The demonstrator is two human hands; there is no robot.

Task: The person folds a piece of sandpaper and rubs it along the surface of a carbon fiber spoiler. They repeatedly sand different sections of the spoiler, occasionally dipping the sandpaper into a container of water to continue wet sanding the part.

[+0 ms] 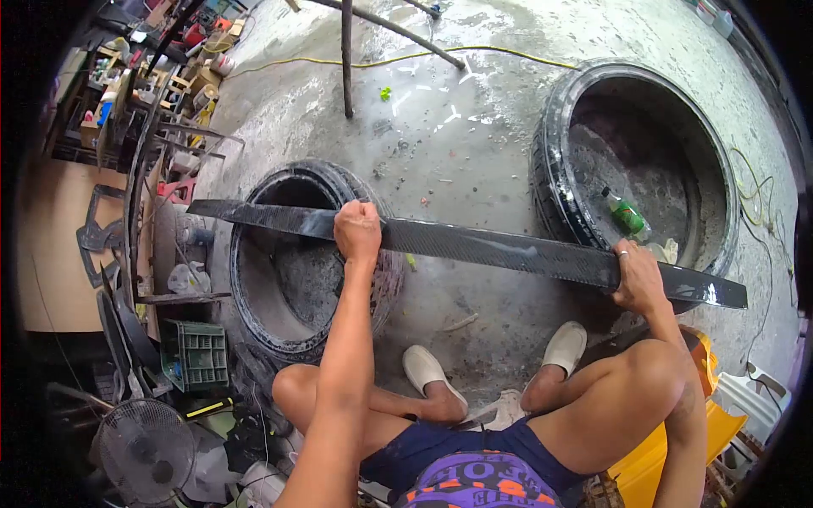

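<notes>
A long, dark carbon-fibre strip [500, 247] with a glossy, wet-looking surface stretches across the view, its right end lower than its left. My left hand [357, 230] is closed over it left of the middle, knuckles up. Near the right end, my right hand [638, 276] grips it with the fingers wrapped over the edge; a ring shows on one finger. Beneath the strip's left part lies a tyre [246, 288]. A larger tyre [555, 161] lies under its right part, holding a green-labelled bottle [627, 215].
Wet concrete floor [457, 169] spreads ahead, crossed by a yellow hose [398, 57] and metal legs [347, 59]. Cluttered shelves [110, 110] fill the left. A green crate [196, 354] and a fan [146, 450] stand lower left. Beside my right leg is a yellow plastic piece [720, 423].
</notes>
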